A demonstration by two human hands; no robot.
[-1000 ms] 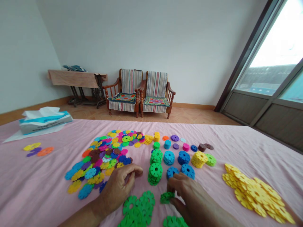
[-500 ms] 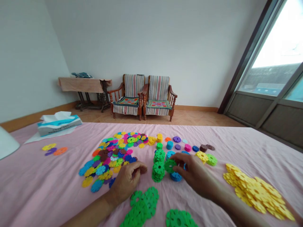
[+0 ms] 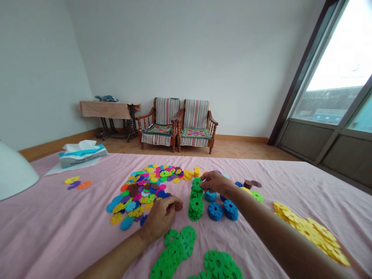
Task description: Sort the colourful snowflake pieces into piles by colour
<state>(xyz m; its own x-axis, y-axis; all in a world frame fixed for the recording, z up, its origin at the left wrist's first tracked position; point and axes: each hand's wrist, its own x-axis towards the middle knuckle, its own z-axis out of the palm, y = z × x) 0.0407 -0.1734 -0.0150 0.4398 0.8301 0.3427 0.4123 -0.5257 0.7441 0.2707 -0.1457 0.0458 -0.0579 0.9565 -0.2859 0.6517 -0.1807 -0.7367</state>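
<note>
My right hand [image 3: 215, 182] pinches the edge of a green notched disc [image 3: 197, 184] at the top of the farther green stack. Just in front of it rises a nearer stack of green discs [image 3: 196, 207], not touched by either hand. My left hand [image 3: 162, 215] rests to the left of the stacks, its fingers curled with nothing visible in them. Blue disc stacks [image 3: 215, 211] stand below my right wrist. Loose green discs [image 3: 174, 248] lie overlapped in front of my left hand, and a second green heap [image 3: 219, 265] is at the near edge.
A spread of mixed coloured discs [image 3: 139, 193] covers the cloth on the left. Yellow discs [image 3: 310, 232] lie heaped at the right. A tissue box [image 3: 83, 153] and a white rounded object [image 3: 16, 170] are at far left. Two wooden armchairs [image 3: 196, 120] stand beyond the table.
My right hand has moved away from me with the green disc, from beside the nearer stack to the top of the farther one. My left hand has hardly moved. The view has shifted slightly.
</note>
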